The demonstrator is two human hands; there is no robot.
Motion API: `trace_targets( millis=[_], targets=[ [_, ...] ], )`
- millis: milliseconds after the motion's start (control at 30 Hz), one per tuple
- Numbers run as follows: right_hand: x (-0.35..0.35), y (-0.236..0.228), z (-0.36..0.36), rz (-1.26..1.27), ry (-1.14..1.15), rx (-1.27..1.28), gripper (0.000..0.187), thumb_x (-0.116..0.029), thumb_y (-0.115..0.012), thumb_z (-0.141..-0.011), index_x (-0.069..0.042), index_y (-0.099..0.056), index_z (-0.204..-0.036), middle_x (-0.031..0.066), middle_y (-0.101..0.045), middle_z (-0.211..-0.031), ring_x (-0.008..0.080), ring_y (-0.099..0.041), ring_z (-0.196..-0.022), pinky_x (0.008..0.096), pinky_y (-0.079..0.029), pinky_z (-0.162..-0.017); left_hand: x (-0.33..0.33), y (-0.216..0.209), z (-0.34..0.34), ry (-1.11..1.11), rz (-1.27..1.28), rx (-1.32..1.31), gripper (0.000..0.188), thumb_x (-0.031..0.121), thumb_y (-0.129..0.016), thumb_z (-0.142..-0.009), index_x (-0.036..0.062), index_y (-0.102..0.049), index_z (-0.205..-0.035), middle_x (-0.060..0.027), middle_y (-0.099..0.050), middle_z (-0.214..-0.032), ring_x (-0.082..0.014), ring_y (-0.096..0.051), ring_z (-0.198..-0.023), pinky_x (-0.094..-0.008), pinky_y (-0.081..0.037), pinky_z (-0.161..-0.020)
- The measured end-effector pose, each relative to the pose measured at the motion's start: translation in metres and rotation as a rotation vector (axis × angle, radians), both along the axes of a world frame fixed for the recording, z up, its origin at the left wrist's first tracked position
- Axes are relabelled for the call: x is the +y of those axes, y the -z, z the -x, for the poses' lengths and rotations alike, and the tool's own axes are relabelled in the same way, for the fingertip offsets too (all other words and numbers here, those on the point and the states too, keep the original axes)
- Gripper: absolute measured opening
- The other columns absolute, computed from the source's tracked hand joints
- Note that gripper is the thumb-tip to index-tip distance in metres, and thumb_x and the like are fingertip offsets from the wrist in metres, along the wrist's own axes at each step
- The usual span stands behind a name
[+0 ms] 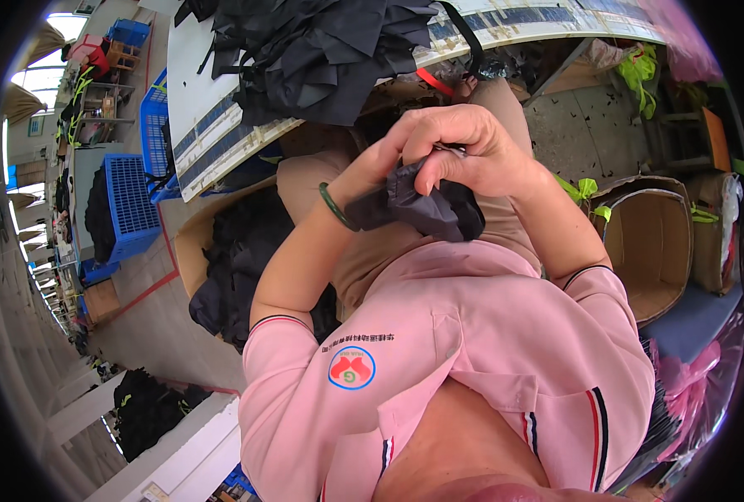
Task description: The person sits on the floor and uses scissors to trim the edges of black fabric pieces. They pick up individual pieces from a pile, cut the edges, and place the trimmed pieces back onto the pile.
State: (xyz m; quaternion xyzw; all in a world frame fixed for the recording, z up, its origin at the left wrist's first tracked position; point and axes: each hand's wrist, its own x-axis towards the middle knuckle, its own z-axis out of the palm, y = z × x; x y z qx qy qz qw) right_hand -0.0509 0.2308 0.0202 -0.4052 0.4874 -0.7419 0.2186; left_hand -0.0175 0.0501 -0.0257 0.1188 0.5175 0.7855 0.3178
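Note:
Both my hands are raised over my lap and close together, holding one piece of black fabric (429, 205). It hangs bunched and folded below my fingers, with a dark strip reaching toward my left wrist. My left hand (389, 151), with a green bangle at the wrist, is closed on the fabric's upper left part. My right hand (487, 146) pinches its upper edge, thumb bent over the cloth. The fingertips of the two hands meet at the top, where they partly hide each other. Just beyond, a heap of black fabric pieces (313, 54) lies on the table.
The worn table edge (246, 138) runs just beyond my knees. Black cloth fills a cardboard box (189, 243) at my left. An open cardboard box (652, 251) stands at my right. Farther left are blue plastic crates (133, 205). Pink plastic wrapping (698, 381) lies at the lower right.

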Motion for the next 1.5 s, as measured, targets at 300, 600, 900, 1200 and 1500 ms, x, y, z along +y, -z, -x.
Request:
trace_targets(
  millis=[300, 600, 900, 1200, 1500],
  targets=[
    [0.013, -0.006, 0.006, -0.087, 0.383, 0.249, 0.018, -0.006, -0.072, -0.077, 0.001, -0.057, -0.085, 0.0042, -0.056, -0.074, 0.0112, -0.052, -0.067, 0.0234, -0.041, -0.062, 0.0, -0.014, 0.004, -0.521, 0.284, 0.341, 0.022, 0.014, -0.063, -0.088, 0.0011, -0.059, -0.106, -0.0038, -0.062, -0.098, -0.0086, -0.056, -0.089, -0.0233, -0.043, -0.083],
    [0.007, -0.008, 0.006, -0.227, 0.464, 0.315, 0.013, -0.007, -0.07, -0.081, -0.001, -0.06, -0.086, 0.0011, -0.058, -0.074, 0.0078, -0.051, -0.066, 0.0224, -0.041, -0.061, 0.003, -0.038, -0.015, -0.554, 0.247, 0.582, 0.026, -0.002, -0.073, -0.076, -0.0001, -0.058, -0.097, -0.003, -0.06, -0.095, -0.0088, -0.054, -0.087, -0.022, -0.042, -0.082],
    [0.006, -0.003, 0.013, -0.259, 0.331, -0.049, 0.014, -0.013, -0.069, -0.083, -0.003, -0.061, -0.087, -0.0043, -0.055, -0.077, 0.0055, -0.046, -0.072, 0.0217, -0.04, -0.066, 0.005, -0.044, -0.013, -0.622, 0.166, 0.587, 0.017, -0.009, -0.068, -0.077, -0.0011, -0.061, -0.091, -0.003, -0.061, -0.089, -0.0083, -0.054, -0.082, -0.0224, -0.043, -0.077],
    [0.006, -0.001, -0.004, -0.115, 0.311, -0.477, 0.016, -0.014, -0.066, -0.086, -0.002, -0.063, -0.096, -0.0011, -0.059, -0.084, 0.0056, -0.053, -0.078, 0.0207, -0.044, -0.071, 0.006, -0.029, -0.007, -0.623, 0.027, 0.489, 0.018, -0.008, -0.067, -0.076, -0.0003, -0.062, -0.091, -0.0066, -0.06, -0.099, -0.01, -0.056, -0.086, -0.0233, -0.046, -0.077],
    [0.013, 0.018, 0.007, -0.113, 0.001, -0.676, 0.02, -0.017, -0.069, -0.083, -0.004, -0.062, -0.096, -0.0018, -0.059, -0.081, 0.0016, -0.049, -0.066, 0.0155, -0.036, -0.057, 0.01, -0.032, -0.011, -0.481, -0.004, 0.427, 0.015, -0.01, -0.065, -0.076, -0.002, -0.059, -0.088, -0.014, -0.061, -0.108, -0.0172, -0.06, -0.097, -0.0302, -0.048, -0.085]
  ],
)
